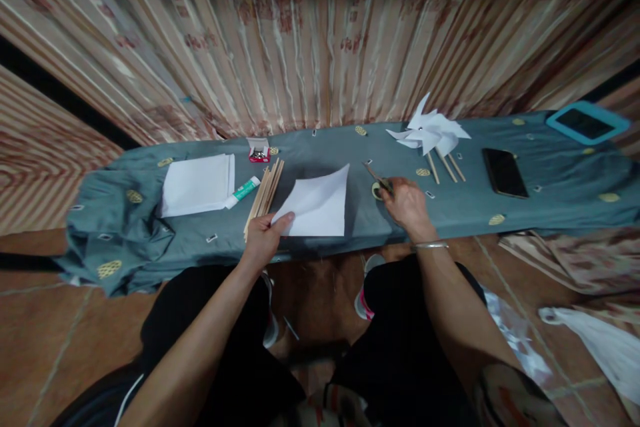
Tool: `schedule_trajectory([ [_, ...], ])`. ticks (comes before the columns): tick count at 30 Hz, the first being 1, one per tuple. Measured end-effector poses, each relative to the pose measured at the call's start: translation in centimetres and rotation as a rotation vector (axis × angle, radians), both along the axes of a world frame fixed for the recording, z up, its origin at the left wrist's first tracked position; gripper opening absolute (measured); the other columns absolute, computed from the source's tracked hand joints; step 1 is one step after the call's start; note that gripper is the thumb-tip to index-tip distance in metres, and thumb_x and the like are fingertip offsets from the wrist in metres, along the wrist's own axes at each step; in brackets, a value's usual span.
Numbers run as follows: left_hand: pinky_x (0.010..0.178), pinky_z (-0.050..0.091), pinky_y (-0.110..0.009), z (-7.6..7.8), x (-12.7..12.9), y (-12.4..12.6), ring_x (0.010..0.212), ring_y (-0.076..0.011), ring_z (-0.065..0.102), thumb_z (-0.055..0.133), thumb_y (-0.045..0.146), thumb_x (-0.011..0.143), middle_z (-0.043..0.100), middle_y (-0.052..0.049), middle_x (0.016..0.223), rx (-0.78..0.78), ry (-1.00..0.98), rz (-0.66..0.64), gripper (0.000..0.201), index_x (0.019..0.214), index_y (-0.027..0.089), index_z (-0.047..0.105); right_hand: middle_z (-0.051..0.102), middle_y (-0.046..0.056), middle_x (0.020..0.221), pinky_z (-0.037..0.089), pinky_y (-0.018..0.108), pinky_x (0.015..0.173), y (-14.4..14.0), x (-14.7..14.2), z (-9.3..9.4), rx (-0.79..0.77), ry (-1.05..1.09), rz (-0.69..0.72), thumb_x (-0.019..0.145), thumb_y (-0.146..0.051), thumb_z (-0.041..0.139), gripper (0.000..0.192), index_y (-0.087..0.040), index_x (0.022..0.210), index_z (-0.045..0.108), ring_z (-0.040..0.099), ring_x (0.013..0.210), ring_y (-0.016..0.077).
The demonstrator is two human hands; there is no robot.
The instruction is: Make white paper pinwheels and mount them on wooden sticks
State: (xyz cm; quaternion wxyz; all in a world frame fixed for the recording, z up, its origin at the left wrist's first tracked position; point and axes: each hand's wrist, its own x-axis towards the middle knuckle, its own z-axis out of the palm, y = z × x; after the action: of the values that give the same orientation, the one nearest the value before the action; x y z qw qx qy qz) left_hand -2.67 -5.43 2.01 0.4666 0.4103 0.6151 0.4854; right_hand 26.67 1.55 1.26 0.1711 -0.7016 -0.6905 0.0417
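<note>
Left hand (pixel 263 240) pinches white paper sheet (pixel 320 203), steadying its near corner on counter (pixel 550 203) | right hand (pixel 407 203) closes around scissors (pixel 379 181) lying beside sheet | wooden sticks (pixel 265 195) within reach

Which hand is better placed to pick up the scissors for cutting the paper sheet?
Right, probably. The right hand already rests on the scissors, while the left hand pins the near corner of the white paper sheet beside the wooden sticks.
</note>
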Motion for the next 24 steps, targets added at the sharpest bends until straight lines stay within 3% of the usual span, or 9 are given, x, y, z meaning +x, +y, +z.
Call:
schedule_trajectory([
  [4,0.053,0.04,-0.025,1.6,-0.9,1.2,0.052,-0.0121,0.049,0.077,0.048,0.059,0.059,0.001,0.052,0.106,0.078,0.019,0.035,0.054,0.015,0.068,0.071,0.023,0.104,0.048,0.036,0.082,0.7,-0.2,0.0,-0.134,-0.204,-0.029,0.092,-0.03,0.052,0.032,-0.008,0.111,0.065,0.067,0.098,0.0306],
  [9,0.067,0.049,-0.028,3.5,-0.9,3.7,0.066,-0.0162,0.06,0.079,0.044,0.062,0.072,-0.003,0.07,0.21,0.048,0.062,0.031,0.069,0.015,0.075,0.075,0.016,0.098,0.048,0.034,0.076,1.2,0.1,0.3,-0.217,-0.08,-0.008,0.085,-0.028,0.06,0.031,-0.014,0.111,0.067,0.07,0.092,0.0283],
  [11,0.071,0.051,-0.03,3.4,-0.8,4.8,0.07,-0.0179,0.063,0.081,0.045,0.06,0.075,-0.005,0.078,0.204,-0.031,0.1,0.035,0.075,0.014,0.077,0.076,0.011,0.092,0.048,0.032,0.074,1.1,0.5,0.1,-0.211,0.15,-0.02,0.078,-0.029,0.066,0.034,-0.016,0.11,0.068,0.071,0.086,0.0248],
  [14,0.071,0.052,-0.032,2.4,-0.5,6.1,0.068,-0.0187,0.064,0.084,0.047,0.056,0.074,-0.007,0.075,0.186,-0.119,0.157,0.039,0.074,0.013,0.076,0.075,0.004,0.078,0.048,0.026,0.064,0.4,0.9,-0.2,-0.255,0.736,-0.024,0.068,-0.03,0.074,0.036,-0.017,0.102,0.07,0.067,0.069,0.0164],
  [17,0.071,0.051,-0.031,1.9,-0.3,6.8,0.068,-0.0181,0.064,0.084,0.046,0.057,0.074,-0.006,0.074,0.202,-0.155,0.164,0.037,0.074,0.014,0.077,0.075,0.003,0.077,0.043,0.019,0.049,-0.7,0.5,0.0,-0.38,1.238,0.039,0.06,-0.034,0.083,0.041,-0.018,0.097,0.071,0.063,0.058,0.0107],
  [21,0.064,0.049,-0.028,2.4,-0.1,7.1,0.065,-0.0165,0.062,0.083,0.041,0.058,0.072,-0.002,0.07,0.237,-0.123,0.15,0.032,0.075,0.015,0.078,0.077,0.005,0.082,0.045,0.016,0.047,-2.1,-0.9,0.6,-0.526,1.525,0.073,0.057,-0.035,0.089,0.041,-0.02,0.092,0.073,0.069,0.066,0.0131],
  [24,0.062,0.048,-0.027,3.1,-0.3,7.2,0.064,-0.0164,0.062,0.083,0.039,0.058,0.072,-0.001,0.069,0.255,-0.112,0.185,0.031,0.079,0.016,0.079,0.077,0.005,0.087,0.053,0.017,0.056,-2.5,-2.0,0.4,-0.547,1.681,0.085,0.059,-0.032,0.089,0.036,-0.02,0.088,0.073,0.072,0.072,0.0139],
])
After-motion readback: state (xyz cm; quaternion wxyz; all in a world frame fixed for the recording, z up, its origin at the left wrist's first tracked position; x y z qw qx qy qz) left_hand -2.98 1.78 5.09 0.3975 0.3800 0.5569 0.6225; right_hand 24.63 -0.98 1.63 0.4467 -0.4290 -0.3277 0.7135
